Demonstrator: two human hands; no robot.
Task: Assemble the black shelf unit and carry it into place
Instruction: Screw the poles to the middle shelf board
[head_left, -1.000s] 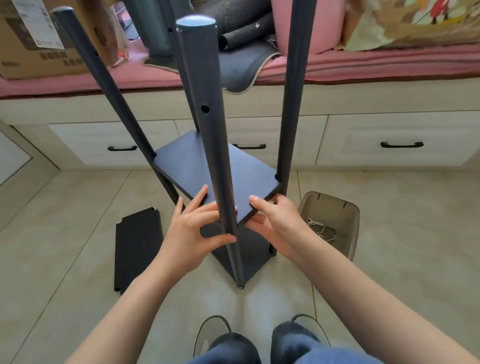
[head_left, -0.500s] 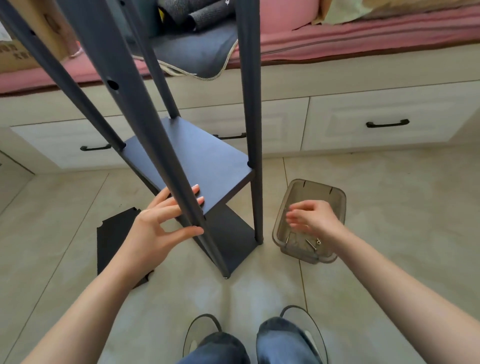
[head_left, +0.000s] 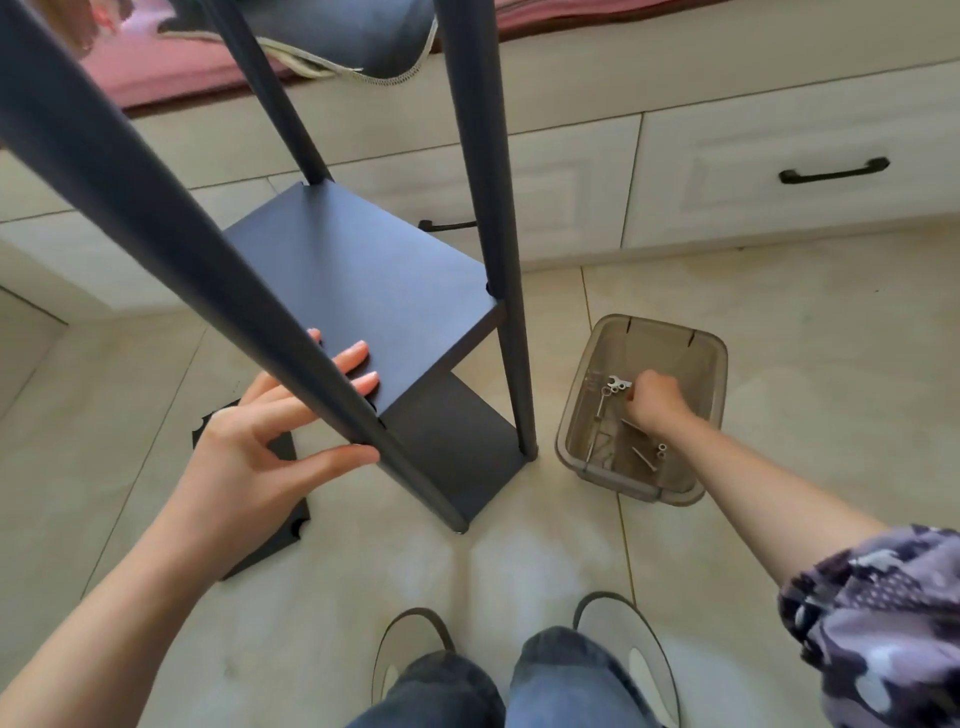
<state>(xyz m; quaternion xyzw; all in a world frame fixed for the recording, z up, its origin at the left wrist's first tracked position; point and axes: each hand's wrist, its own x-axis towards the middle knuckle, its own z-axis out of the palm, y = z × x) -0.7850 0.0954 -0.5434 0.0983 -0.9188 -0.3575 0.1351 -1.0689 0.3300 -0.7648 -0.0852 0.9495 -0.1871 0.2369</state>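
At nine o'clock a loose flat black panel (head_left: 249, 499) lies on the floor. The left hand (head_left: 260, 457), fingers straight, rests against the black shelf unit (head_left: 374, 291) at centre. At three o'clock the right hand (head_left: 655, 400) reaches into the translucent plastic bin (head_left: 576, 431) of screws; what it grips I cannot tell.

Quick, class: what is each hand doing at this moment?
Left hand: open, straight fingers resting on the black rectangular shelf board, thumb against the dark round post.
Right hand: in the clear plastic bin; grip cannot be told.
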